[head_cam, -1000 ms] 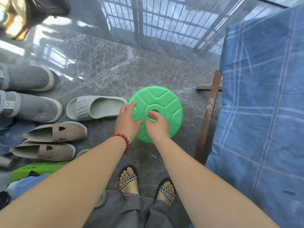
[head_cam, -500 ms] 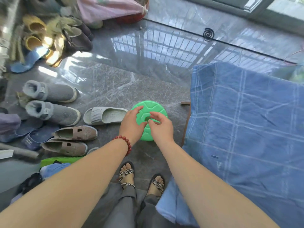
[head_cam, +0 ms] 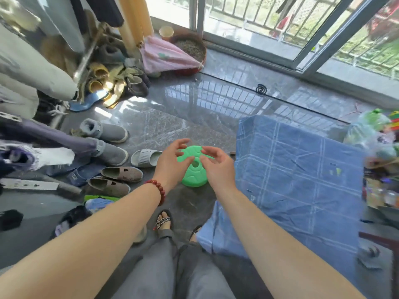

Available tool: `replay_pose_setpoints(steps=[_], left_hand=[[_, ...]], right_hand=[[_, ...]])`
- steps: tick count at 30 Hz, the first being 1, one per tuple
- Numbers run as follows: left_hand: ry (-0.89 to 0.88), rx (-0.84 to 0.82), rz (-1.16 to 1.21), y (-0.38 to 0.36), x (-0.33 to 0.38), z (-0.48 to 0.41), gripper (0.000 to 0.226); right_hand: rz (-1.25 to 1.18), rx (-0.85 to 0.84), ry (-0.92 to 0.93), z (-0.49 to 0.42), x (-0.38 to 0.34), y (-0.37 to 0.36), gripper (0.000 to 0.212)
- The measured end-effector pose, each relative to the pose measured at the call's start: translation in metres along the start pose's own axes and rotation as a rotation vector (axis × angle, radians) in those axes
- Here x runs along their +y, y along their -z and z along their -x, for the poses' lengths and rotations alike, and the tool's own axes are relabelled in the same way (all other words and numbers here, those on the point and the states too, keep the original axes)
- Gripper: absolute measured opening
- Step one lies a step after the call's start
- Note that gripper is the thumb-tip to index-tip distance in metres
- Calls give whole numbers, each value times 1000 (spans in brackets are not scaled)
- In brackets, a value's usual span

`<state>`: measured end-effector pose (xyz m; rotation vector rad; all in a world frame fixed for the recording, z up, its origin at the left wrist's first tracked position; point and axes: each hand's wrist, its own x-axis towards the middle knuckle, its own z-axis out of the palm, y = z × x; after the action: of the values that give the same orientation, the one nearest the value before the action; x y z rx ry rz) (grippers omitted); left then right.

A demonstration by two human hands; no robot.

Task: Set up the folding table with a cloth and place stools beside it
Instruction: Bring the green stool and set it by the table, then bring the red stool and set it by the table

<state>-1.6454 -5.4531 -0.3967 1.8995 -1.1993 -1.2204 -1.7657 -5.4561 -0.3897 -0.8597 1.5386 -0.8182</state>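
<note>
**Both hands over the green stool, nothing gripped**

From my remote seat I look down through the head camera. The green stool (head_cam: 194,179) stands on the grey marble floor (head_cam: 172,119), just beside the left edge of the surface draped in the blue checked cloth (head_cam: 302,180). My left hand (head_cam: 172,164) and right hand (head_cam: 218,168) are over the stool's round top, palms turned toward each other. The left fingers (head_cam: 181,143) are spread and loosely bent, and the right fingers (head_cam: 210,151) are relaxed too. Neither hand grips anything, and I cannot tell whether any fingertip touches the plastic. A red bead bracelet (head_cam: 157,190) sits on the left wrist. A grey slipper (head_cam: 145,157) lies just left of the stool, with more shoes beyond it.
</note>
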Motion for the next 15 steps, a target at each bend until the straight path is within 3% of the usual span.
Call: replay_pose_setpoints(steps=[10, 15], left_hand=[[-30, 129, 364, 89, 78, 128, 42], [-98, 197, 383, 130, 84, 189, 40]], right_hand=[[-51, -125, 221, 127, -93, -15, 29], [-102, -195, 322, 187, -119, -33, 26]])
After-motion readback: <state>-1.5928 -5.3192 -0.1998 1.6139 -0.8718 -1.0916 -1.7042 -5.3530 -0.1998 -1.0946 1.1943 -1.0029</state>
